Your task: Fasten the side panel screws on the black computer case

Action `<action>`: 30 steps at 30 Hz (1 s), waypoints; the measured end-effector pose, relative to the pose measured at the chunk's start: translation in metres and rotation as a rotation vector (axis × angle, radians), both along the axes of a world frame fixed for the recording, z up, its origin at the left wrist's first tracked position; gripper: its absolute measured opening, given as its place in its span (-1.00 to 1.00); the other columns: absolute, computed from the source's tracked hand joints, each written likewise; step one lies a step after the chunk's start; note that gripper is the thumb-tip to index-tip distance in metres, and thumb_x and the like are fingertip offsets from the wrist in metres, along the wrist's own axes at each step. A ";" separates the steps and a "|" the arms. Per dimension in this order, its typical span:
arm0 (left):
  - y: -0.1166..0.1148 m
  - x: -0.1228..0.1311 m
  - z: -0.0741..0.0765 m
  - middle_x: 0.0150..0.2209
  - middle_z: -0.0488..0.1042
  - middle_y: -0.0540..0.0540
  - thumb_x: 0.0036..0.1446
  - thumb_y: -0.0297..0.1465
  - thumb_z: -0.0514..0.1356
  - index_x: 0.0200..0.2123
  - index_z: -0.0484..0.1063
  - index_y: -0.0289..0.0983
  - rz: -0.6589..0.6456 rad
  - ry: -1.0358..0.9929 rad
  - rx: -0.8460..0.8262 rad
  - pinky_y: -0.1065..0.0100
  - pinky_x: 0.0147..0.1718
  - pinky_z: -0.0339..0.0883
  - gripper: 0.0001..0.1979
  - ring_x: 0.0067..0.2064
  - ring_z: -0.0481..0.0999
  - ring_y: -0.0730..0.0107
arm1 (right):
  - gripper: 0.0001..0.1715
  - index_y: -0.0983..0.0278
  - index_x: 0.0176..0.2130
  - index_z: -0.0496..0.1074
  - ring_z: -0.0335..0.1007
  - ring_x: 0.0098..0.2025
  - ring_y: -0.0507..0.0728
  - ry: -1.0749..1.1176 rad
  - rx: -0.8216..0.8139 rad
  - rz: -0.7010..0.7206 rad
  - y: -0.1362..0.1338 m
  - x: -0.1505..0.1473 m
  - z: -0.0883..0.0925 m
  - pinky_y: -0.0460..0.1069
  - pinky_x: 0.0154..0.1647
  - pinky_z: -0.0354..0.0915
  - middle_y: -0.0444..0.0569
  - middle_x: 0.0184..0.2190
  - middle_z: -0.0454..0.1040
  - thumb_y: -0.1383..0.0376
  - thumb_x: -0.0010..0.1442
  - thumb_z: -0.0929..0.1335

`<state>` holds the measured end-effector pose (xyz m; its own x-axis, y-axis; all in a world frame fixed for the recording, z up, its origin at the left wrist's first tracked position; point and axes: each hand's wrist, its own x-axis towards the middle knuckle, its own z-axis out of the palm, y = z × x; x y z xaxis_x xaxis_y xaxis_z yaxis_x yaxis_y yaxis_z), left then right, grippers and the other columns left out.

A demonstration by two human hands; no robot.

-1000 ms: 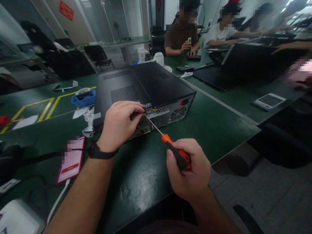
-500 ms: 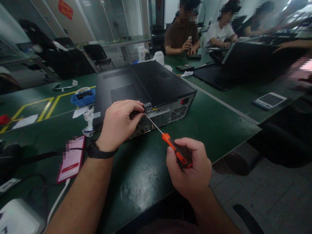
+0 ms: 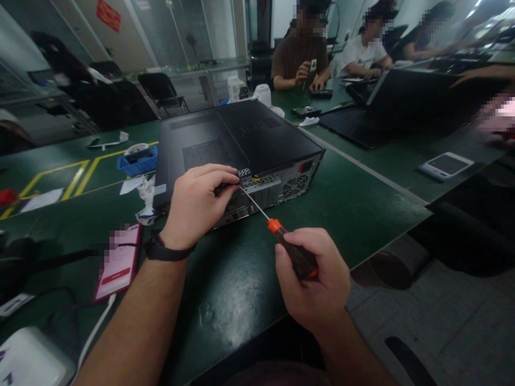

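A black desktop computer case [image 3: 249, 139] lies flat on the green table [image 3: 346, 209], its rear panel facing me. My right hand [image 3: 314, 279] is closed around the orange-and-black handle of a screwdriver [image 3: 289, 249]. Its thin shaft reaches up-left to the top rear edge of the case. My left hand [image 3: 197, 203], with a black watch on the wrist, is pinched at that same spot, fingers against the screwdriver tip. What the fingertips pinch is too small to make out.
A phone [image 3: 118, 262] with a white cable lies left of my forearm. A blue tray [image 3: 138, 161], crumpled white paper and yellow floor-style lines are at the left. Several people sit at the far end with laptops. A white device [image 3: 444, 165] lies right. The table edge runs just past my right hand.
My right hand has turned the screwdriver handle slightly in place. The left hand and the case have stayed where they were. A seated person at the back raised a hand.
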<state>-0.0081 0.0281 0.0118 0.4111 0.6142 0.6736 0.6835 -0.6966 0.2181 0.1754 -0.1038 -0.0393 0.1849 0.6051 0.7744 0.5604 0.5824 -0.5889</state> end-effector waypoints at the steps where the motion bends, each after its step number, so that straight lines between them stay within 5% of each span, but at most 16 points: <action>1: 0.000 0.000 0.000 -0.10 0.70 -0.06 0.22 -0.46 0.26 -0.26 0.63 -0.21 0.002 0.000 0.003 0.23 0.03 0.51 -0.89 -0.06 0.68 0.27 | -0.66 0.26 -0.08 0.42 0.46 -0.21 0.02 0.003 -0.007 0.000 0.000 0.000 0.000 -0.03 -0.19 0.41 -0.09 -0.23 0.49 0.53 0.16 0.42; 30: 0.000 -0.002 0.006 -0.09 0.70 -0.09 0.22 -0.45 0.27 -0.25 0.59 -0.23 -0.020 0.016 -0.057 0.20 0.08 0.49 -0.92 -0.01 0.67 0.24 | -0.70 0.19 -0.09 0.39 0.46 -0.30 0.06 0.015 -0.050 -0.065 -0.003 0.001 0.001 -0.01 -0.32 0.39 -0.11 -0.27 0.49 0.46 0.19 0.40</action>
